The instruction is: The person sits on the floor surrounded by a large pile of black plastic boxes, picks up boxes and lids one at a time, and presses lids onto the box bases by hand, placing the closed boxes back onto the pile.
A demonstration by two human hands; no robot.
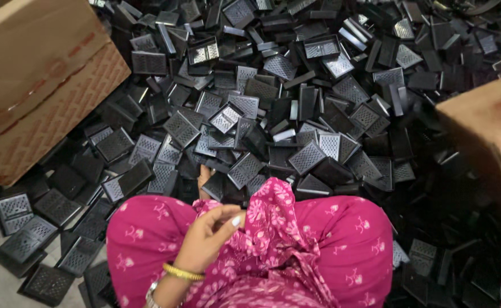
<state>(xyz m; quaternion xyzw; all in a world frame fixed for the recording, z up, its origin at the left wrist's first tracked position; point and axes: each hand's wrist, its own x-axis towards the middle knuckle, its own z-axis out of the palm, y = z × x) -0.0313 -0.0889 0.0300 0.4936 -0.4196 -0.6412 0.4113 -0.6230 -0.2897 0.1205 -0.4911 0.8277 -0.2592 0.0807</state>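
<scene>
On pink cloth (330, 239), one left hand (207, 236); countless black trays (307, 157), two cartons (33, 85)

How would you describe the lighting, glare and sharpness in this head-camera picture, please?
Head view: light is dim and uneven; the black grille parts catch pale glare at centre and sink into shadow at lower right. The left hand on the pink clothing is fairly sharp; the cardboard box at right is blurred.

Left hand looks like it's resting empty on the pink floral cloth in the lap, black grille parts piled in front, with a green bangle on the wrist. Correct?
Not quite: in the head view the bangle is yellow-gold, not green. The left hand does rest empty on the pink floral cloth, with black grille parts piled in front.
</scene>
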